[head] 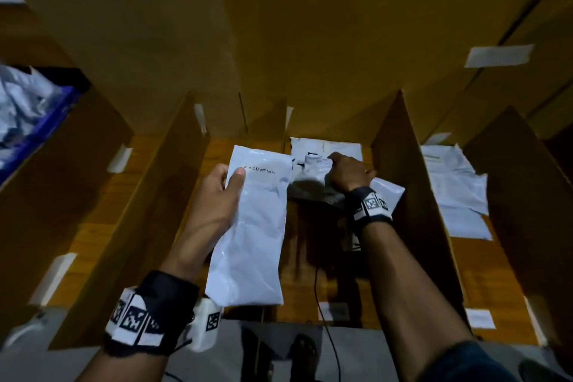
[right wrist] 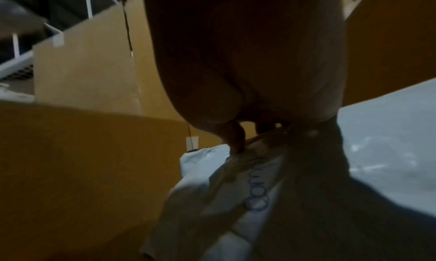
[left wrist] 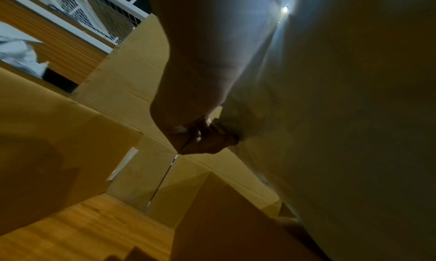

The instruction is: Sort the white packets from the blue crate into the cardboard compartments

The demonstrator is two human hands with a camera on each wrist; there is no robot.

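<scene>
Head view: my left hand (head: 217,195) pinches the "EXCEPTION" packet (head: 254,226) over the middle compartment; right hand (head: 344,174) grips a crumpled packet (head: 313,183).

Left wrist: fingers (left wrist: 200,136) curled on plastic.

Right wrist: blurred; the slick packet may slip into the wrong bay.

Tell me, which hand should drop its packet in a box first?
Probably the right hand: its crumpled packet already hangs over the middle compartment's pile. The left hand holds the EXCEPTION packet nearer the person.

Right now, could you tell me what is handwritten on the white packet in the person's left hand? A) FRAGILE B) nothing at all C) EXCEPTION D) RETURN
C: the head view shows EXCEPTION handwritten near the top of the white packet that the left hand holds.
</scene>
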